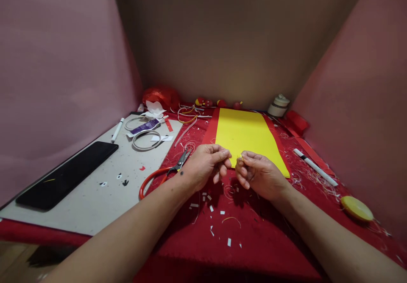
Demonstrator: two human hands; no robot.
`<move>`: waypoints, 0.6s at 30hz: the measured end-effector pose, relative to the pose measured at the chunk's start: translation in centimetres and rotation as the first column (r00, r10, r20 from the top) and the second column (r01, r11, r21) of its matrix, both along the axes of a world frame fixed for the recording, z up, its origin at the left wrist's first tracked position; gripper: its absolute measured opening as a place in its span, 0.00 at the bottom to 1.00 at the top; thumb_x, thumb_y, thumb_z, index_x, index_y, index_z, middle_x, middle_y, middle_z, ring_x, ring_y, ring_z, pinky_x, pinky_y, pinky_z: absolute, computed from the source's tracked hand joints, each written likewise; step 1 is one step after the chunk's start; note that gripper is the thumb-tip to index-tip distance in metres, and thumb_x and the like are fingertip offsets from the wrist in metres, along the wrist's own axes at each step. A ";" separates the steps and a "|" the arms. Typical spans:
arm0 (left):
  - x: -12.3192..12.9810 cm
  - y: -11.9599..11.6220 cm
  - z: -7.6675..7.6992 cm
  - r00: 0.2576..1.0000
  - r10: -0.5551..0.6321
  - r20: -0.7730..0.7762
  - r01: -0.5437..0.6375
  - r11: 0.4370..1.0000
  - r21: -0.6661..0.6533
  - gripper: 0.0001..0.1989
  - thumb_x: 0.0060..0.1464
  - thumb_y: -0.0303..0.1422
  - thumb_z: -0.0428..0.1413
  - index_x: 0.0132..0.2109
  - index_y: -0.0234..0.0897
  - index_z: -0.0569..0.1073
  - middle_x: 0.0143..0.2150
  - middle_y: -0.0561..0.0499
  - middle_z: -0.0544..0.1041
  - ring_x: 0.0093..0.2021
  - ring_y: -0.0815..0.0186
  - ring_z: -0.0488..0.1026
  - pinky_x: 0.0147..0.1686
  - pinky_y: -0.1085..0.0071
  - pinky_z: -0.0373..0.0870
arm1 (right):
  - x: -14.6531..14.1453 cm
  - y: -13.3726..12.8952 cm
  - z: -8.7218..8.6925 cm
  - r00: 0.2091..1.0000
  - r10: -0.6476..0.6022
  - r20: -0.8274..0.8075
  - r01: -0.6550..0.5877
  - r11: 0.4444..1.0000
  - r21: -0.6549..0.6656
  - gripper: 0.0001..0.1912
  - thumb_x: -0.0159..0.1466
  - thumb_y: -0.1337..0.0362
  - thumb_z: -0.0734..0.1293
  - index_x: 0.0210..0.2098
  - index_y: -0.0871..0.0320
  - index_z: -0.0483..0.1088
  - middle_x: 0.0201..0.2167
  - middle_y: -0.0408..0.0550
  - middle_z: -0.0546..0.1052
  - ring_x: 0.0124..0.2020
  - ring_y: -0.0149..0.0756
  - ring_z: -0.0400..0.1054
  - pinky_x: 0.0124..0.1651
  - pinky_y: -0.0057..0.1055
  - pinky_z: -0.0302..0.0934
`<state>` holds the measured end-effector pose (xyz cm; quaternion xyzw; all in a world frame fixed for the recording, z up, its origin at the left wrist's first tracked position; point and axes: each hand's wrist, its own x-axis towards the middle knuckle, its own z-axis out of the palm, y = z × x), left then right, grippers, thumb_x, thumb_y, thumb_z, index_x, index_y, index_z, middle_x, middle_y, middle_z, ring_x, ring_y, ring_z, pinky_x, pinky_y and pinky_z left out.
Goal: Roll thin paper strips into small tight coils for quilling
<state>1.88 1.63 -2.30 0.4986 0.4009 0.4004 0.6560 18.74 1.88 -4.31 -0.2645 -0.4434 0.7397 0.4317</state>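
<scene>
My left hand [210, 163] is held over the near edge of the yellow sheets [244, 134], thumb and forefinger pinched together; what sits between them, if anything, is too small to see. Close beside it, my right hand [260, 172] pinches a tiny pale yellowish piece [240, 157] between thumb and forefinger, and its kind cannot be made out. A small gap separates the two hands. Under the yellow sheets lie red sheets [211, 130]. To the left of my left wrist, scissors [155, 177] with orange-red handles rest with their blades pointing away.
White paper scraps [211, 208] and loose threads litter the red cloth [203, 249]. On the left, a grey board [133, 202] bears a black phone-like slab [68, 175], rings [147, 140] and a purple tube [144, 127]. Right: a white marker [314, 167], a yellow disc [356, 208].
</scene>
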 end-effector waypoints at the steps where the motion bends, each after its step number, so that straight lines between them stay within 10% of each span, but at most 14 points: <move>1: 0.0 0.0 0.0 1.000 0.009 -0.010 -0.009 1.000 0.006 0.11 0.55 0.33 0.51 0.26 0.33 0.67 0.14 0.56 0.67 0.10 0.78 0.59 0.10 0.80 0.52 | 0.0 0.0 -0.1 1.000 -0.006 0.000 0.006 1.000 0.003 0.08 0.55 0.63 0.68 0.24 0.58 0.66 0.17 0.39 0.68 0.16 0.26 0.63 0.16 0.22 0.56; 11: -2.6 -0.5 4.0 0.974 0.201 0.108 -0.219 0.957 0.192 0.05 0.49 0.30 0.56 0.31 0.33 0.67 0.25 0.55 0.72 0.17 0.77 0.64 0.12 0.80 0.57 | 0.2 0.2 -0.6 0.998 -0.050 0.036 0.049 0.999 0.015 0.06 0.55 0.64 0.68 0.27 0.58 0.66 0.19 0.40 0.68 0.18 0.26 0.63 0.17 0.22 0.55; 18: -4.6 -0.9 4.4 0.951 0.187 -0.246 -0.127 0.962 0.241 0.04 0.47 0.29 0.57 0.32 0.34 0.69 0.20 0.56 0.69 0.15 0.76 0.61 0.15 0.78 0.55 | -0.3 -0.1 -0.4 0.997 -0.049 0.057 0.050 0.999 -0.012 0.08 0.54 0.63 0.70 0.27 0.58 0.65 0.21 0.40 0.70 0.19 0.27 0.66 0.19 0.23 0.57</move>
